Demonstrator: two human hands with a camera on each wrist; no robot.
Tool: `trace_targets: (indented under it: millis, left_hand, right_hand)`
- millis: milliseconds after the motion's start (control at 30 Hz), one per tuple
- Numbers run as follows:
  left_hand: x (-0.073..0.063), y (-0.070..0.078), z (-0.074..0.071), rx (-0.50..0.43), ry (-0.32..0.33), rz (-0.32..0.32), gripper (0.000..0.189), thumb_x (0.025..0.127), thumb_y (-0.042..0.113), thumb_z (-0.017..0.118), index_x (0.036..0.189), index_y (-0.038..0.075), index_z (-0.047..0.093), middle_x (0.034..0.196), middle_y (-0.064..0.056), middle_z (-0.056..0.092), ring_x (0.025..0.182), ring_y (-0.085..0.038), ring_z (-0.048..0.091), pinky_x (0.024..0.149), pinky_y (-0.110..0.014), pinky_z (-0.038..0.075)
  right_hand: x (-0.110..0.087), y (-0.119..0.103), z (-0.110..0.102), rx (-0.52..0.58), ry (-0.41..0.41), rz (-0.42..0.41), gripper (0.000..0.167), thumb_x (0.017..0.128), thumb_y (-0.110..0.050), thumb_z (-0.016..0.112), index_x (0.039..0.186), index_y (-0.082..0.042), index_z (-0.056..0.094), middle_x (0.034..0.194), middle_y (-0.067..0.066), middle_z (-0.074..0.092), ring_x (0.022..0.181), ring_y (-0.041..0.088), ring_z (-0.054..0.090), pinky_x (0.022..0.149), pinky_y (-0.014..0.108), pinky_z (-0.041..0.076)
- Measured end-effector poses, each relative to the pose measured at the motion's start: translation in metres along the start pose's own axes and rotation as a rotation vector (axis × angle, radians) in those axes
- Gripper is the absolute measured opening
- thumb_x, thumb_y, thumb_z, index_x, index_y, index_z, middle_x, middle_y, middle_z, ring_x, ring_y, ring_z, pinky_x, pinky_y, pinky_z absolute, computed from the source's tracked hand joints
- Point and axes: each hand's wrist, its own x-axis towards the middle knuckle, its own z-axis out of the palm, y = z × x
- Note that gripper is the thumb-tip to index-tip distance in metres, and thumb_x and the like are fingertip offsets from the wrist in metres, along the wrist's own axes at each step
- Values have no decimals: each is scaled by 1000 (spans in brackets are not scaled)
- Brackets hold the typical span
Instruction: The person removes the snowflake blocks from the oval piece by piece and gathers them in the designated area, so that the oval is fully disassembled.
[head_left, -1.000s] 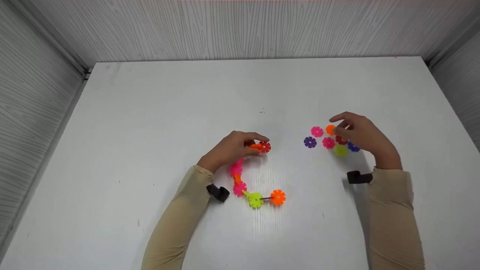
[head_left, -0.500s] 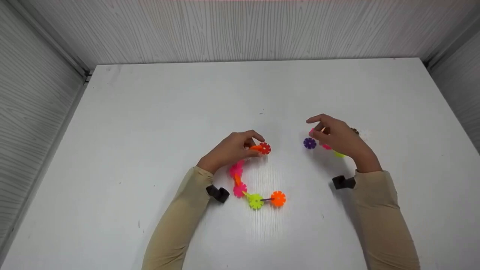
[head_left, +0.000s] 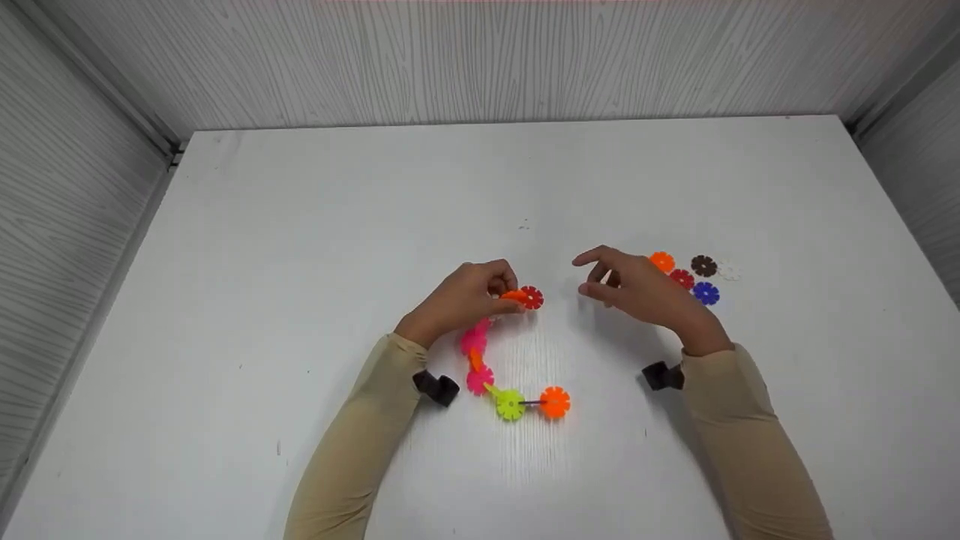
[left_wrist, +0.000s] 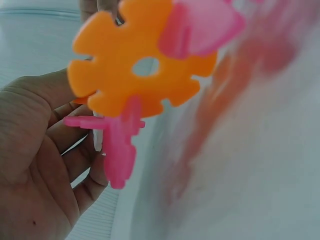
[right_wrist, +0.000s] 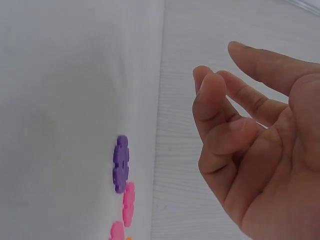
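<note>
My left hand (head_left: 459, 300) pinches an orange notched disc (head_left: 513, 297) near one end of a chain of interlocking plastic discs. A red disc (head_left: 532, 298) sticks out past the fingertips. From the hand the chain curves down the table through pink discs (head_left: 480, 380) and a yellow-green disc (head_left: 511, 405) to an orange end disc (head_left: 555, 403). Close up in the left wrist view, another orange disc (left_wrist: 112, 55) with pink pieces slotted into it partly covers the fingers. My right hand (head_left: 637, 289), fingers loosely bent, holds nothing and hovers right of the red disc.
Loose discs lie beyond the right hand: orange (head_left: 661, 262), brown (head_left: 703, 265), white (head_left: 729, 270), red (head_left: 682, 280) and blue (head_left: 706, 293). A purple disc (right_wrist: 121, 164) and pink discs (right_wrist: 128, 204) show in the right wrist view. Panels (head_left: 480, 60) wall the white table.
My right hand has moved left, from over the loose discs toward the left hand, uncovering the brown and white discs. The left hand keeps its hold, its index finger now more curled.
</note>
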Motion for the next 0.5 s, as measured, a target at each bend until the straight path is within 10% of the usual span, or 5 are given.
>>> trace_targets:
  millis: [500]
  left_hand:
    - [-1,3,1,-25,27,106,12,92,18,62,99,9,65,97,-4,71,88,-16,60,84,-28,49]
  right_hand:
    - [4,-20,33,-112,-56,-68,49,90,-31,68,134,-17,51,100,4,68,78,17,59,72,28,51]
